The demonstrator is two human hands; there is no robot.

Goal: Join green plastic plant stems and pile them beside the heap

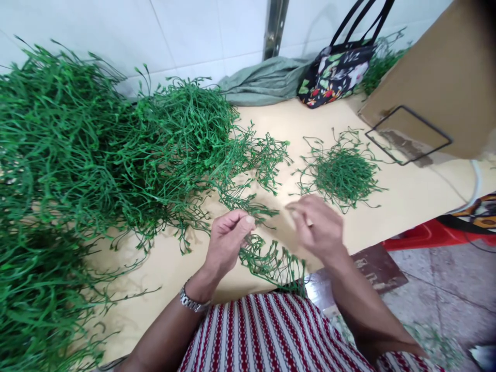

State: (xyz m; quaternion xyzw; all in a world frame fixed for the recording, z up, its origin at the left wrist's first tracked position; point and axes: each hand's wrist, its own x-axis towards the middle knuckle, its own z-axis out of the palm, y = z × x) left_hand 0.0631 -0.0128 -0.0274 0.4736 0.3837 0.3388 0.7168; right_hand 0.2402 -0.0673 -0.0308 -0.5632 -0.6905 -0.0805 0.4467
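Note:
My left hand [228, 240], with a metal watch on its wrist, is closed in a pinch; what lies between thumb and finger is too small to make out. Thin green stems with small buds [271, 261] lie just under and beside it, reaching the table edge. My right hand [320, 225] is closed too, a little blurred, and its contents cannot be told. Large tangled heaps of the same green stems [116, 150] cover the left side of the table. A smaller round pile of short green stems [344, 173] rests beyond my right hand.
The pale table [414, 191] meets a tiled wall. At the back are a green cloth [267, 80] and a floral bag [335, 75]. A cardboard piece [430, 82] and a thin black frame [408, 134] stand at right. Something red [430, 235] shows below the table's right edge.

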